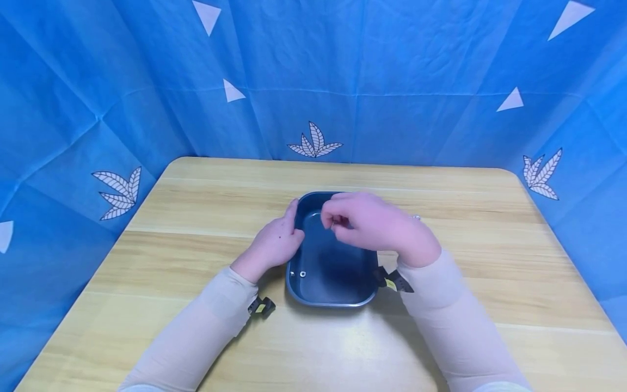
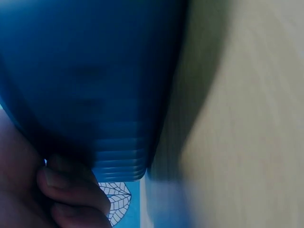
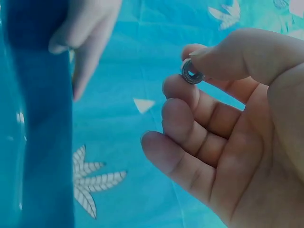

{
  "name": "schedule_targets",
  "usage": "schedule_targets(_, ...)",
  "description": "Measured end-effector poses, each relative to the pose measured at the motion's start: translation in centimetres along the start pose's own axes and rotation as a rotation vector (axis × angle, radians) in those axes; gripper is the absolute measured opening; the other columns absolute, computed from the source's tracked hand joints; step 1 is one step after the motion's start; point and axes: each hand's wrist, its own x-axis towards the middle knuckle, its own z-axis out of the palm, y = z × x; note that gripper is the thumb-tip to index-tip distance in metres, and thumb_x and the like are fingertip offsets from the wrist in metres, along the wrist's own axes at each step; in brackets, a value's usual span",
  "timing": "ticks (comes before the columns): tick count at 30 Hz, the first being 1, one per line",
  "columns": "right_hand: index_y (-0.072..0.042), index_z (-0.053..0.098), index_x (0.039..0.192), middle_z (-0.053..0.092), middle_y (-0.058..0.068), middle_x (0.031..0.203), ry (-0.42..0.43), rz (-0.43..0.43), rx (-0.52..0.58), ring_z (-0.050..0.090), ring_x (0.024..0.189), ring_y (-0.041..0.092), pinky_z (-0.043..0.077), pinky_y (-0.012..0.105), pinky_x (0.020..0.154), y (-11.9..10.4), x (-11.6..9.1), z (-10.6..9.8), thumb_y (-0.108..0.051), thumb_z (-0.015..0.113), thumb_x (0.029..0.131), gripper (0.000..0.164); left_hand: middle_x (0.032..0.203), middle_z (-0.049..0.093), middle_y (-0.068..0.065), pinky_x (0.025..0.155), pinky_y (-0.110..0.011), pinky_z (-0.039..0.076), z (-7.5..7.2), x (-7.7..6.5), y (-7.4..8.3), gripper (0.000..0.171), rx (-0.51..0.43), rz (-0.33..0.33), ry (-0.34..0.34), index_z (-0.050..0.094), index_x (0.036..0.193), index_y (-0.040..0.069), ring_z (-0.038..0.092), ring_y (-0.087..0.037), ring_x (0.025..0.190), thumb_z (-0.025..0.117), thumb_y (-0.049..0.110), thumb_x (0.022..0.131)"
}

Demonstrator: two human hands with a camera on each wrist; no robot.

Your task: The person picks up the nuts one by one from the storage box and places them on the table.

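A dark blue rectangular tray (image 1: 333, 277) with rounded corners stands on the table. My left hand (image 1: 275, 240) grips its left rim, thumb at the inner side; in the left wrist view, curled fingers (image 2: 71, 190) lie against the outer wall. Above the tray's far right part is my right hand (image 1: 369, 223). Its thumb and index finger pinch a small grey metal nut (image 3: 192, 76), seen in the right wrist view; the other fingers are loosely bent. Two small metal pieces, one a nut (image 1: 302, 274), lie in the tray's near left corner.
Just beyond the right wrist, a small shiny piece (image 1: 416, 217) lies on the wooden table (image 1: 196, 337). A blue patterned cloth (image 1: 416, 125) hangs behind the table and along both sides.
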Motion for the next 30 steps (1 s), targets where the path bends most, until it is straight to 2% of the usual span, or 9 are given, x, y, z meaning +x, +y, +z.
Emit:
schedule_targets(4, -0.019, 0.065, 0.089, 0.057, -0.008, 0.082, 0.030, 0.042, -0.016, 0.052, 0.069, 0.010, 0.048, 0.030, 0.064, 0.5, -0.7, -1.1, -0.005, 0.059, 0.091, 0.016, 0.066, 0.056, -0.009, 0.054, -0.038, 0.048, -0.1, -0.1, 0.1, 0.075, -0.004, -0.004, 0.002, 0.005, 0.164, 0.010, 0.058, -0.025, 0.052, 0.046, 0.024, 0.103)
schedule_targets(11, -0.018, 0.067, 0.093, 0.059, -0.005, 0.078, 0.052, 0.196, -0.023, 0.053, 0.065, 0.014, 0.048, 0.034, 0.063, 2.3, -2.0, -2.1, -0.011, 0.060, 0.095, 0.010, 0.065, 0.055, -0.009, 0.053, -0.038, 0.048, 0.0, -0.2, -0.1, 0.074, -0.012, -0.002, 0.009, 0.004, 0.164, 0.010, 0.056, -0.026, 0.051, 0.046, 0.023, 0.103)
schedule_targets(15, -0.016, 0.069, 0.097, 0.060, -0.004, 0.078, 0.055, 0.255, -0.044, 0.054, 0.065, 0.015, 0.047, 0.035, 0.066, 3.6, -2.8, -2.7, -0.012, 0.062, 0.097, 0.008, 0.066, 0.055, -0.009, 0.054, -0.039, 0.048, 0.1, -0.2, -0.1, 0.074, -0.010, 0.005, 0.015, 0.005, 0.164, 0.010, 0.056, -0.026, 0.051, 0.046, 0.023, 0.103)
schedule_targets(23, -0.014, 0.068, 0.099, 0.058, -0.001, 0.075, 0.005, 0.381, -0.058, 0.053, 0.066, 0.018, 0.045, 0.038, 0.069, 6.0, -4.1, -3.4, -0.010, 0.059, 0.097, 0.010, 0.065, 0.055, -0.009, 0.055, -0.039, 0.049, 0.1, -0.2, 0.1, 0.075, -0.001, 0.000, 0.015, 0.005, 0.164, 0.010, 0.057, -0.026, 0.051, 0.046, 0.024, 0.103)
schedule_targets(30, -0.012, 0.066, 0.099, 0.062, 0.002, 0.085, -0.040, 0.486, -0.037, 0.056, 0.069, 0.020, 0.047, 0.041, 0.073, 8.0, -4.8, -3.3, -0.008, 0.056, 0.094, 0.012, 0.064, 0.055, -0.009, 0.054, -0.039, 0.049, 0.1, -0.3, 0.1, 0.074, -0.006, 0.008, 0.012, 0.005, 0.164, 0.010, 0.058, -0.026, 0.050, 0.045, 0.024, 0.103)
